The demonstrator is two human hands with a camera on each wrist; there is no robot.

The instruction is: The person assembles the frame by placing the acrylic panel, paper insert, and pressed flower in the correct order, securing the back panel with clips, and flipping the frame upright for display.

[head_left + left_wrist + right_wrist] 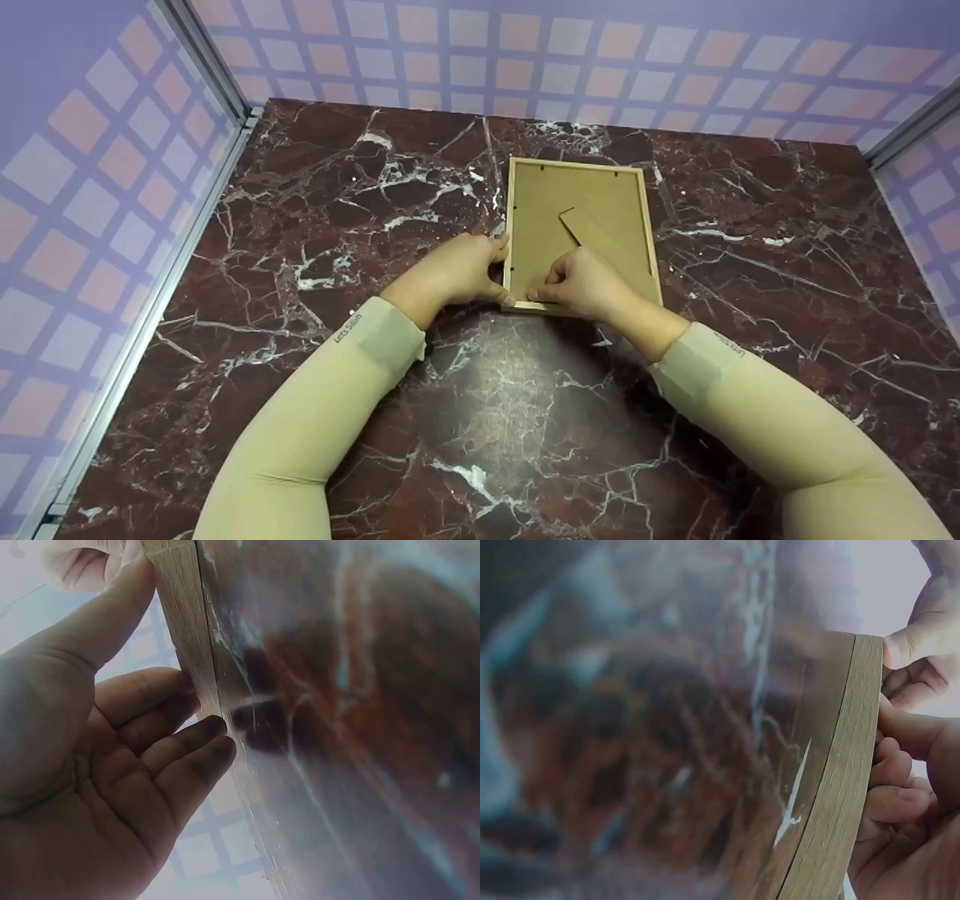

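Observation:
A wooden picture frame (650, 225) lies face down on the marble-patterned table, its brown backing board (536, 232) facing up. A stand leg (596, 231) angles across the backing, and small dark tabs (616, 174) line the inner edge. My left hand (459, 270) holds the frame's near left corner, thumb on the corner and fingers along the left side. Beside it, my right hand (589, 281) has its fingers curled over the near edge, with the thumb tip pressing close to that corner. In the right wrist view the wooden edge (840, 765) hides part of the fingertips.
The dark red table (360, 465) with white veins spreads around the frame. Purple panels with a pink and white check pattern (465, 67) wall it in at the back and both sides, with metal posts (199, 60) at the corners.

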